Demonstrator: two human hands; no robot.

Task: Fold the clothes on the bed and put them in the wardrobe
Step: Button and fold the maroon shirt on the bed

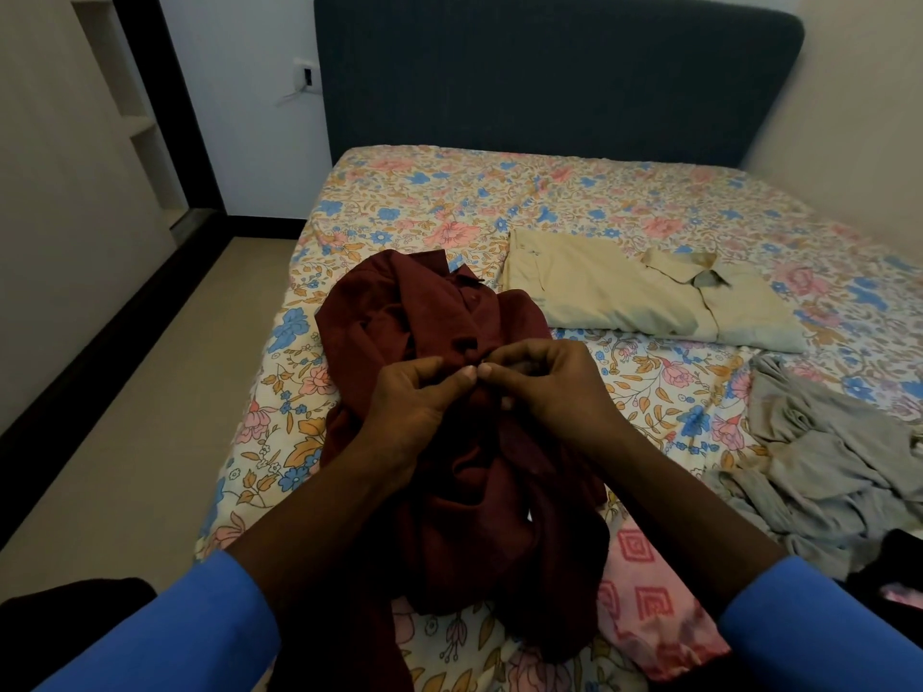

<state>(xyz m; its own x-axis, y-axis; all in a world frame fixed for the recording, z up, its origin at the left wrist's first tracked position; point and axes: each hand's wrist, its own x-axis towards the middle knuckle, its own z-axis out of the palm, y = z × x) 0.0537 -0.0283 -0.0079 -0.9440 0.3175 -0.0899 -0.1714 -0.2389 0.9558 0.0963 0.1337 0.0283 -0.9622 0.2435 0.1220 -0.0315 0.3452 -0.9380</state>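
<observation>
Two blue sleeves (165, 636) enter from the bottom corners of the frame, bare forearms converging at centre. There the left hand (414, 407) and right hand (544, 387) meet thumb-tip to thumb-tip over a maroon shirt (399, 312). Each grip is pressed together, pinching the cloth along the shirt's buttoned front.

The shirt lies rumpled on the near left part of the bed (449, 192). Its long axis runs from the bottom centre of the frame up towards the middle, collar pointing away at the headboard (549, 72) and hem end nearest the camera.

Partly under the shirt's lower right edge, a pink patterned cloth (644, 591) lies at lower right. Beyond it, at the right edge, a grey garment (824, 457) sits in a loose heap, with a black item (889, 566) just below it in the corner.

Further up, right of centre, a beige shirt (624, 292) lies folded flat on the floral sheet, collar to the right, just beside the maroon collar.

The dark headboard fills the top centre. A wall socket (305, 76) shows at upper left, and pale floor (150, 392) runs down the left side.
</observation>
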